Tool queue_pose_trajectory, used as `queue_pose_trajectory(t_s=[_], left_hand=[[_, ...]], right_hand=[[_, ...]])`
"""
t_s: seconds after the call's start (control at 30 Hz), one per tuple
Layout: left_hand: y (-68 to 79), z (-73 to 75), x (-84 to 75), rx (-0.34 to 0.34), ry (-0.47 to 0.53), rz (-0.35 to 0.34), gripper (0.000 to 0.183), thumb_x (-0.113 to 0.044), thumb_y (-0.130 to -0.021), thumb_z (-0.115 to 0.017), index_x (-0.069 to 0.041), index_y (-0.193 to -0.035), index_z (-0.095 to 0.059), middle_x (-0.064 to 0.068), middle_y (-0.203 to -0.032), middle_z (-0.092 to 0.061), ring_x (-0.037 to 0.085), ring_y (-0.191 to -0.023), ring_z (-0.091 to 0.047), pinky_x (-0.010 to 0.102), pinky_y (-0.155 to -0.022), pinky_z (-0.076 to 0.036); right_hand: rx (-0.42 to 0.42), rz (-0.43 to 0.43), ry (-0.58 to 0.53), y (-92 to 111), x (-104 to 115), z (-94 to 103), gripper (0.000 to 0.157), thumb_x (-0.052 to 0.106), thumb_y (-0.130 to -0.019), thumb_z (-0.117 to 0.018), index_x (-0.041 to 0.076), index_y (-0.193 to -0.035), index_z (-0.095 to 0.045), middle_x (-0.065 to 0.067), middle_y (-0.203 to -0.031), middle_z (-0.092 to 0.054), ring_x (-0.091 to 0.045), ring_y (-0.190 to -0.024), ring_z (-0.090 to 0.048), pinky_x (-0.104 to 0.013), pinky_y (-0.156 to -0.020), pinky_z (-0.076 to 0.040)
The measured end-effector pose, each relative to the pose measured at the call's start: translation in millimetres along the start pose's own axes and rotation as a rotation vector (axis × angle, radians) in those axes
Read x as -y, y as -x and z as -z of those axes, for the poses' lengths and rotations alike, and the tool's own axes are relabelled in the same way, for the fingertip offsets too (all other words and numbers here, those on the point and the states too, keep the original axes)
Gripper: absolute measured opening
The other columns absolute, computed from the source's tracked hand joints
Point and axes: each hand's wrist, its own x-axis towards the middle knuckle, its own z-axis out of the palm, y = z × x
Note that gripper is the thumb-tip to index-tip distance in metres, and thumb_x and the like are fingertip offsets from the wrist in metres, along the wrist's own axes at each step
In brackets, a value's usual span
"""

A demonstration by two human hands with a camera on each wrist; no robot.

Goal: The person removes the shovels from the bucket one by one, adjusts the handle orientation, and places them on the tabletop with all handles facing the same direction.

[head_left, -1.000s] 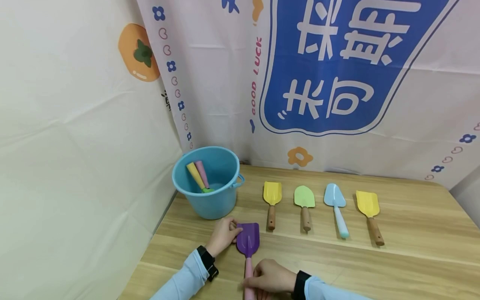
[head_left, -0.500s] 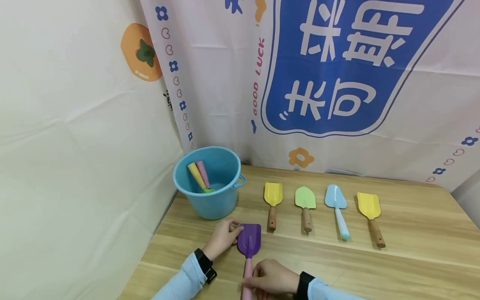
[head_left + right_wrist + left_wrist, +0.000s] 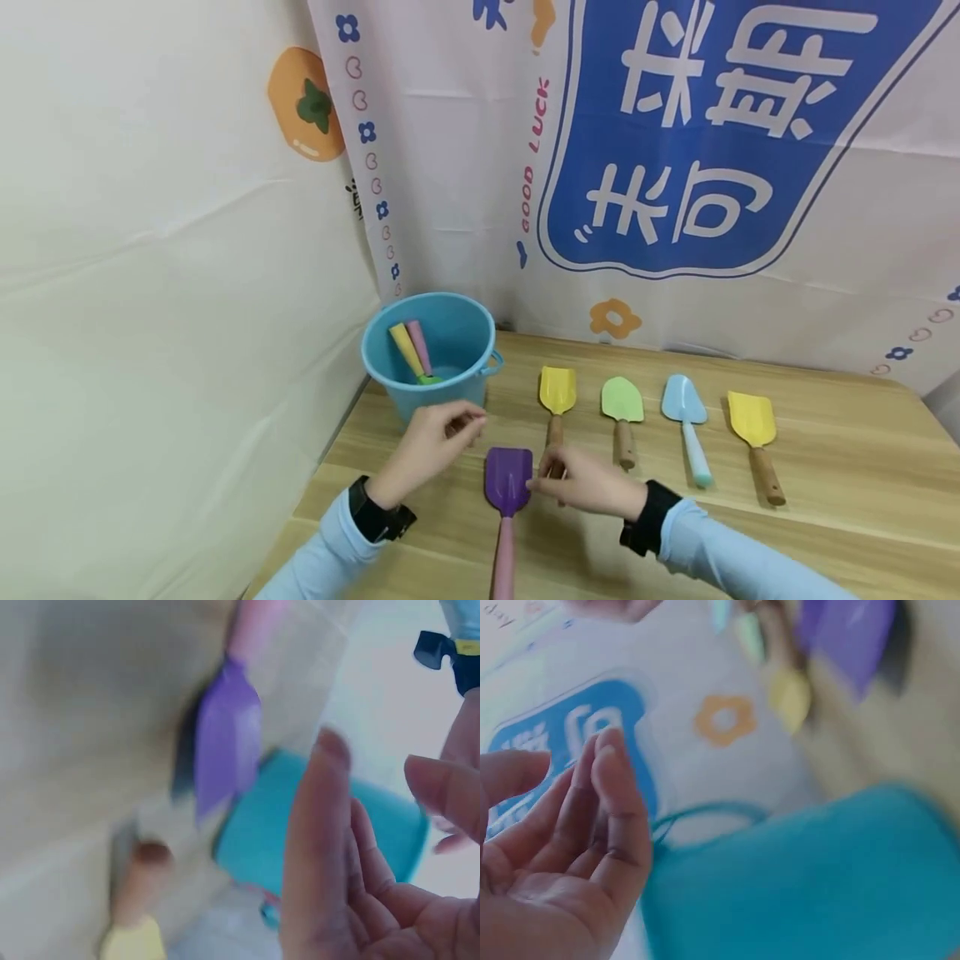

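Both hands have left the purple shovel [image 3: 508, 482] since a second ago: the right hand [image 3: 592, 487] has come off the pink handle [image 3: 502, 558] and moved up beside the blade, and the left hand [image 3: 427, 450] has lifted off the blade's left edge toward the bucket [image 3: 427, 354].

Right fingers [image 3: 547, 482] are loosely extended, their tips just at the blade's right edge; whether they touch it I cannot tell. They grip nothing; the right wrist view shows an open, relaxed palm [image 3: 375, 900]. Left fingers [image 3: 468, 417] are lightly curved with thumb and fingertips close together, empty, raised between shovel and bucket; the left wrist view likewise shows a slack open hand [image 3: 562, 847].

That shovel lies flat on the tabletop [image 3: 825, 533], blade away from the person, handle running toward them. It looks like a light, stiff toy, smooth enough to slip under a fingertip pinch, so the handle near the blade's neck seems the surest place to take hold.

Farther out lie a yellow shovel [image 3: 557, 390], a green one [image 3: 622, 401], a blue one [image 3: 682, 402] and another yellow one [image 3: 752, 419] in a row. Two handles [image 3: 414, 350] stand inside the bucket.
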Motion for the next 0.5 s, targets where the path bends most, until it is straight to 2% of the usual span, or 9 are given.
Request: queue_pose_trajectory(t_s=[0.1,0.23,0.4,0.5], left_hand=[[-11.1,25.1,-7.3,-0.138,-0.062,-0.067,0.012,-0.013,-0.089,-0.063,-0.009,-0.098,-0.067,-0.002,-0.082,-0.067,0.005,-0.069,-0.060,0.024,-0.059,-0.051],[-21.1,56.2,-3.9,-0.309,-0.179,-0.072,0.016,-0.018,-0.089,-0.063,-0.008,-0.100,-0.068,-0.001,-0.084,-0.066,0.007,-0.072,-0.059,0.025,-0.058,-0.050],[-22.2,81.8,13.6,-0.517,-0.342,-0.008,0.024,-0.025,-0.089,-0.063,-0.004,-0.100,-0.068,0.006,-0.088,-0.066,0.019,-0.074,-0.061,0.034,-0.059,-0.050],[-18.2,88.7,25.0,-0.590,-0.403,0.079,0.027,-0.024,-0.088,-0.063,-0.001,-0.101,-0.067,0.013,-0.095,-0.065,0.028,-0.077,-0.061,0.040,-0.063,-0.049]], right_hand=[[-0.082,0.060,0.115,-7,8,18.0,0.020,0.032,-0.087,-0.064,0.012,-0.086,-0.061,0.007,-0.072,-0.060,-0.005,-0.061,-0.056,-0.023,-0.053,-0.047],[-0.132,0.114,0.181,-24,22,40.4,0.013,0.024,-0.087,-0.065,0.011,-0.089,-0.061,0.007,-0.076,-0.060,-0.006,-0.067,-0.056,-0.022,-0.058,-0.048],[-0.183,0.214,0.254,-58,42,64.4,0.015,0.022,-0.087,-0.064,0.009,-0.095,-0.064,0.001,-0.087,-0.064,-0.013,-0.082,-0.060,-0.028,-0.073,-0.050],[-0.203,0.276,0.304,-80,55,71.9,0.017,0.019,-0.087,-0.065,0.007,-0.098,-0.064,-0.003,-0.093,-0.064,-0.018,-0.090,-0.060,-0.034,-0.079,-0.049]])
